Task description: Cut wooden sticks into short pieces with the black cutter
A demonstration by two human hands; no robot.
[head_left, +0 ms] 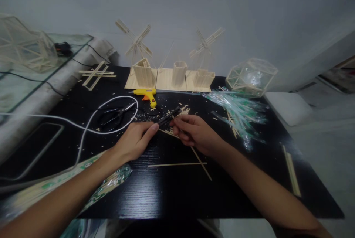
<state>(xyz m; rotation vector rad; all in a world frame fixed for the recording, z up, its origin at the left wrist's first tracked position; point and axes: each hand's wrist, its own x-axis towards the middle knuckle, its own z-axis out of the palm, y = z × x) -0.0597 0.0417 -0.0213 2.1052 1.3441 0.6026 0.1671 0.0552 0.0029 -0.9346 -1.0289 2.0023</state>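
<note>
My left hand point(140, 136) is closed, thumb forward, on the near end of a narrow black tool point(169, 116) whose exact kind I cannot make out. Close to the tool's far end, my right hand point(191, 131) is pinched, its fingers curled; what sits between its fingertips is too small and dark to name. Thin wooden sticks point(183, 111) lie in a pile behind and under the hands. Two long sticks cross on the black table nearer to me, one of them a horizontal stick point(174, 165).
A yellow glue gun point(148, 95) lies behind the hands, with black-handled pliers point(116, 116) inside a white cable loop point(137, 108). Stick structures on wooden bases point(166, 79) stand at the back. Clear-and-green plastic wrappers point(241, 108) lie right; bagged sticks point(111, 182) lie left.
</note>
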